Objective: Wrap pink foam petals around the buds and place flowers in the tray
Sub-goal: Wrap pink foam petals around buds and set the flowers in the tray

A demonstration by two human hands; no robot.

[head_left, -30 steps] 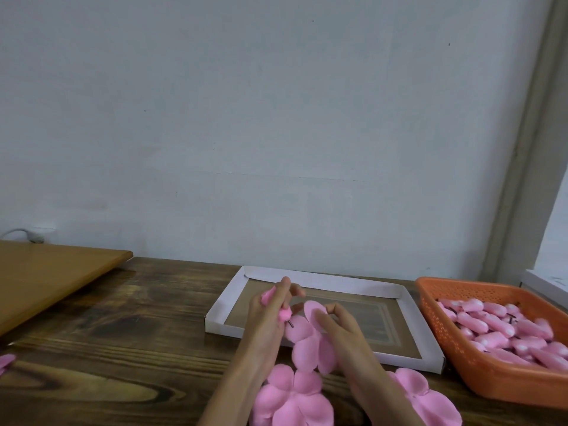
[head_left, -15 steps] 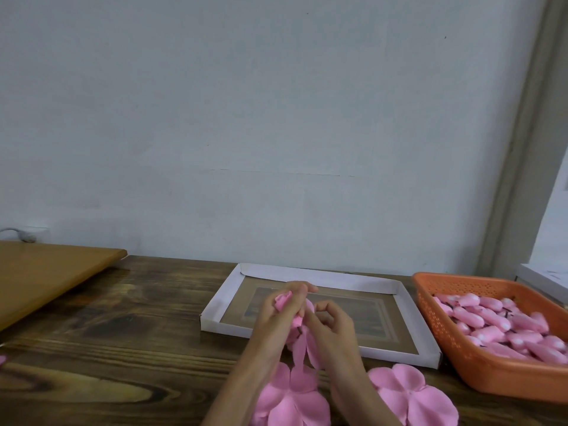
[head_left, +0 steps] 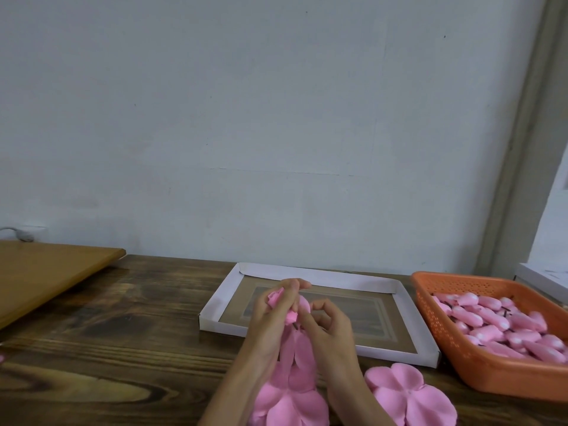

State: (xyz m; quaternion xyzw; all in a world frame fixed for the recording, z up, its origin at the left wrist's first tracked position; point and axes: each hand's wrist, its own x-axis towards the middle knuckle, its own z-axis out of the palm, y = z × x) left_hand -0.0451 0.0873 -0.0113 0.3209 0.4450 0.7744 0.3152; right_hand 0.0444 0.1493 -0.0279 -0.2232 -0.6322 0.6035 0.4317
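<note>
Gripping bud (head_left: pixel 275 298) in left hand (head_left: pixel 270 322), right hand (head_left: pixel 330 332) pinching petals (head_left: pixel 302 348)

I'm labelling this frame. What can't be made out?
Head view:
bud: mostly covered by the left hand.
right hand: its curled fingers hide whether it pinches the petal sheet.
petal stack: cut off by bottom edge.
orange basket: cut off by right edge.

Left hand (head_left: pixel 270 324) hides most of the bud (head_left: pixel 292 316); the right hand's (head_left: pixel 329 330) hold is unclear.

no legible text, labels or numbers
</note>
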